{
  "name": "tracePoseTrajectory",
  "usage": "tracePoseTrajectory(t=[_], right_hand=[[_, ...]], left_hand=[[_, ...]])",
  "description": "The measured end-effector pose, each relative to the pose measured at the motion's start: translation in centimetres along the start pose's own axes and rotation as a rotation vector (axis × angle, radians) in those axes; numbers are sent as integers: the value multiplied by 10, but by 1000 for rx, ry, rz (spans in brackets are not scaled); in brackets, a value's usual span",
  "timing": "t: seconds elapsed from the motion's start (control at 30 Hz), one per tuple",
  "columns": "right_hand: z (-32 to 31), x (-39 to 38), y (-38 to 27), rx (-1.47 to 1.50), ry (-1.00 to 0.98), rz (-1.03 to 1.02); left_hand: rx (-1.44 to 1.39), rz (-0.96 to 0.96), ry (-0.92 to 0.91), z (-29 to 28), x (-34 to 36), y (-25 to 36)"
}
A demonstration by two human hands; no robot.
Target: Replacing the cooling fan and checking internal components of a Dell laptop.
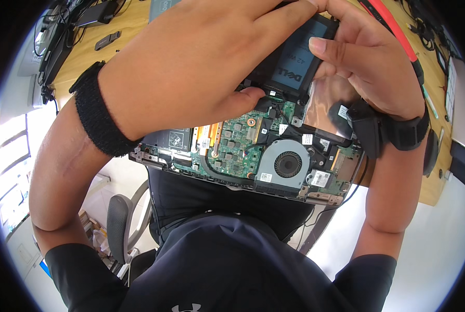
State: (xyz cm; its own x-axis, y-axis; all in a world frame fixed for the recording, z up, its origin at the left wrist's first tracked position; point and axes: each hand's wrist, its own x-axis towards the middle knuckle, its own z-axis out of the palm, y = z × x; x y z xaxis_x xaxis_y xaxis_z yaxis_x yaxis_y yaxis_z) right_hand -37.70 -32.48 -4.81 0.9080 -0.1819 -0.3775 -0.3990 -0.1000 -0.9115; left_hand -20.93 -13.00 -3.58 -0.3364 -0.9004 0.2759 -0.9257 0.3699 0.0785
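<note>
An opened laptop base (237,140) lies in front of me, its green board, copper heat pipe and round cooling fan (285,162) exposed. Over its far part is a flat black laptop battery (298,52) with a blue-grey label. My right hand (370,60) pinches the battery's right edge, thumb on the label and fingers behind. Across the battery's left side reaches my left hand (185,62), index finger along the far end and thumb by the near left corner; its other fingers are hidden. A shiny bare patch (326,101) shows beside my right hand.
Black boxes and cables (94,14) sit at the far left of the wooden table (133,31), near a small dark object (107,40). A red and black strip (396,31) crosses the upper right. An office chair (119,229) stands lower left.
</note>
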Motion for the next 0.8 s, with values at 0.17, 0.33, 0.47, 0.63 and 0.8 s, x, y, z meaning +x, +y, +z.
tracePoseTrajectory(t=[0.17, 0.33, 0.47, 0.63, 0.8], right_hand=[[2, -1, 0, 156, -53, -61], [2, -1, -8, 129, -65, -15], [7, -3, -10, 103, -8, 18], [9, -3, -7, 86, -7, 15], [7, -5, -6, 98, -35, -60]], left_hand=[[-24, 23, 38, 2, -3, -2], [136, 43, -9, 13, -1, -10], [81, 29, -1, 14, 7, -10], [115, -56, -154, -3, 1, 3], [250, 91, -3, 4, 9, -3]])
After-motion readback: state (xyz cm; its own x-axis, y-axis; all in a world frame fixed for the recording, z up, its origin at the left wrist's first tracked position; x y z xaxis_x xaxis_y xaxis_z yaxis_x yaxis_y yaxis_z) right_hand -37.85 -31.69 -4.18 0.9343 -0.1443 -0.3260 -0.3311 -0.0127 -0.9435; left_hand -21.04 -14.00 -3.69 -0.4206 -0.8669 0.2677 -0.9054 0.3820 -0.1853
